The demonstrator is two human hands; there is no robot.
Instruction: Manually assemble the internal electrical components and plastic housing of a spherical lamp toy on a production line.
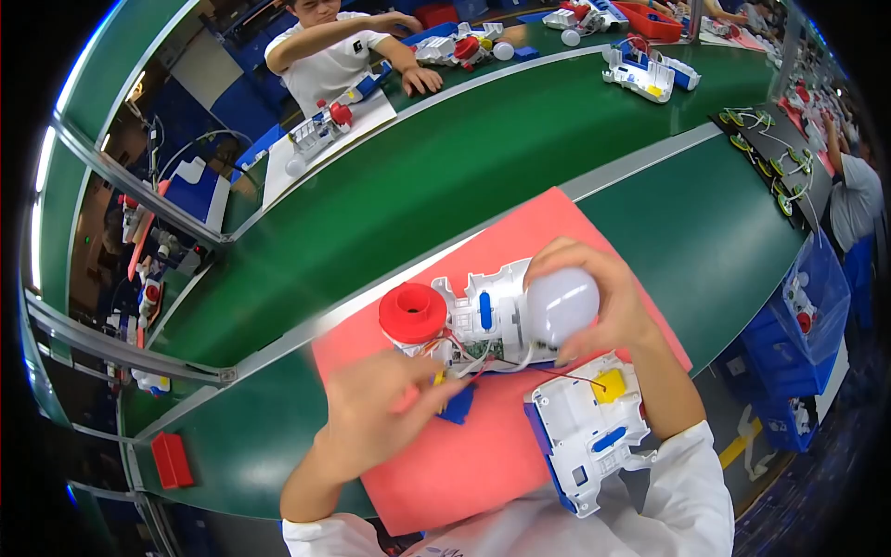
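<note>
My right hand (608,292) is wrapped around the white globe end (562,306) of an opened white plastic housing (506,290), steadying it. At its other end sits a red round collar (412,313) with a hole in the middle. Grey, white and red wires (478,356) run along a green circuit board inside the housing. My left hand (376,408) is closed near these wires, fingers together and somewhat blurred; what they pinch cannot be made out. A dark blue piece (457,406) lies by its fingertips. Closer to me, the other white half-shell (594,422) with a yellow part is joined by a red wire.
A pink mat (464,464) lies under the work on a green table. Beyond runs a green conveyor (445,181) carrying another open housing (640,74). A small red bin (172,459) stands at left, blue crates (780,371) at right. A co-worker (339,56) sits opposite.
</note>
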